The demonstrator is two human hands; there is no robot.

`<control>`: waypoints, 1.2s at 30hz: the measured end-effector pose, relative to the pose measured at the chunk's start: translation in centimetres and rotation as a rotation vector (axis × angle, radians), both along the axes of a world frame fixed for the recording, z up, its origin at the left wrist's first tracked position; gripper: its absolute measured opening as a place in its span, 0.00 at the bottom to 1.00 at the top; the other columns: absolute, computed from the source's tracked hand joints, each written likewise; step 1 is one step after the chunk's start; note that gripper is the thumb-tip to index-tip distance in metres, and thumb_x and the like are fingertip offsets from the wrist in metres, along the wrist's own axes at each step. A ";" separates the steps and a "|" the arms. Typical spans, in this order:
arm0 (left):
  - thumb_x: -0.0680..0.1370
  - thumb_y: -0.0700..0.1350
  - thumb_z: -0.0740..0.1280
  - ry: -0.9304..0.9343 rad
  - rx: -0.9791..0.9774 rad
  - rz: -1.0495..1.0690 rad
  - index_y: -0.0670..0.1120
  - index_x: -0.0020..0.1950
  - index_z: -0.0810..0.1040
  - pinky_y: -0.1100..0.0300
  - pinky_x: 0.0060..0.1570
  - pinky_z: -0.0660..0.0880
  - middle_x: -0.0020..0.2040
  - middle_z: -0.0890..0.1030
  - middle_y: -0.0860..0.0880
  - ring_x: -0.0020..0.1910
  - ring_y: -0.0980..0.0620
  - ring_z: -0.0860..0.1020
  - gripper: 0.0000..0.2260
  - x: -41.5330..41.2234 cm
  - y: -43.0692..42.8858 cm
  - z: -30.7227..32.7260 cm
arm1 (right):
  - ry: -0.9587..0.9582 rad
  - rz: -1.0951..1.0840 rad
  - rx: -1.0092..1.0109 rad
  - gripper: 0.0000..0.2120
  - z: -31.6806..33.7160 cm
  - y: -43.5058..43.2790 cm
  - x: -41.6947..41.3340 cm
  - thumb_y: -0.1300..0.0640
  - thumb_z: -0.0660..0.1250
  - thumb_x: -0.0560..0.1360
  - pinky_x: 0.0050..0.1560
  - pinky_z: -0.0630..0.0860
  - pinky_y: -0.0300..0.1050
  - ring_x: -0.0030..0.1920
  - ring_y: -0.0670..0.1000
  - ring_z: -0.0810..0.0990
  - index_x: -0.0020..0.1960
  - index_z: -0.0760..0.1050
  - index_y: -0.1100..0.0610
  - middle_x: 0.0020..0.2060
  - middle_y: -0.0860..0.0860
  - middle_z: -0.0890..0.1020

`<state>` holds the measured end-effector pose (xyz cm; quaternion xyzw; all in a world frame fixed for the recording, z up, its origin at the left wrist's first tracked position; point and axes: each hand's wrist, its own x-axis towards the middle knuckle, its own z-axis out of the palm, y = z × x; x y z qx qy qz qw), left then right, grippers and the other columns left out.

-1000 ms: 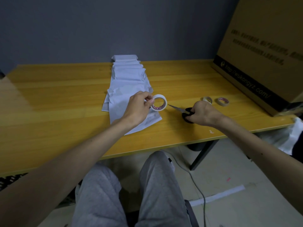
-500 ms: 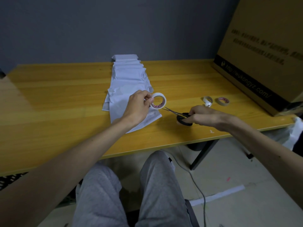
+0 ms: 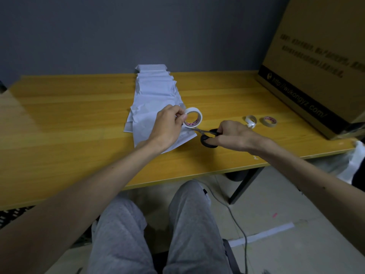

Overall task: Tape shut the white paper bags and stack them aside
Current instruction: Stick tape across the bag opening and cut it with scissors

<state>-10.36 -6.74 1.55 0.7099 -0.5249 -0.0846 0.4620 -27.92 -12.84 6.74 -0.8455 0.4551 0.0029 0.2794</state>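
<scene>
Holding the tape roll [image 3: 194, 119] just above the white paper bags [image 3: 156, 95], my left hand [image 3: 167, 125] pinches it, with the fingers [image 3: 182, 116] curled on its rim. I think it is held up like that so a bit of tape can be cut off, but I cannot see the loose end. My right hand [image 3: 233, 135] grips the black handles of the scissors [image 3: 207, 135], with its fingers curled round them. The blades point at the bottom of the roll, and their tips are right by it. I cannot tell if the blades are open.

The bags lie in a long overlapping row on the table [image 3: 69, 115], from near me back to the wall. The nearest bag sits under my left hand, so I guess it gets the tape next. I see no stack set aside.

To the right lie a small white roll [image 3: 250, 121] and a brown roll [image 3: 269, 121], apart from the scissors. A big cardboard box [image 3: 316, 66] stands at the far right. Nothing sits between the scissors and the roll.
</scene>
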 end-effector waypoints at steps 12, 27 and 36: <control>0.81 0.41 0.62 0.001 0.047 0.008 0.37 0.43 0.77 0.45 0.48 0.76 0.42 0.79 0.40 0.41 0.44 0.79 0.11 0.3 0.2 0.0 | -0.094 0.075 -0.146 0.19 0.5 1.2 0.2 0.46 0.71 0.72 0.29 0.60 0.45 0.31 0.52 0.65 0.41 0.70 0.61 0.33 0.55 0.70; 0.82 0.42 0.61 0.116 0.043 0.009 0.37 0.45 0.76 0.54 0.44 0.81 0.46 0.79 0.42 0.40 0.49 0.83 0.11 -0.1 0.0 0.0 | -0.055 0.129 -0.279 0.19 -0.2 0.2 0.1 0.47 0.69 0.74 0.29 0.60 0.46 0.31 0.52 0.65 0.37 0.68 0.61 0.33 0.54 0.72; 0.84 0.43 0.55 0.460 0.050 -0.018 0.42 0.49 0.66 0.57 0.41 0.82 0.51 0.75 0.44 0.44 0.51 0.83 0.06 -0.4 0.5 -0.6 | -0.021 0.083 -0.236 0.22 -0.6 -0.2 -0.1 0.44 0.66 0.75 0.30 0.61 0.46 0.31 0.53 0.66 0.41 0.75 0.66 0.32 0.55 0.73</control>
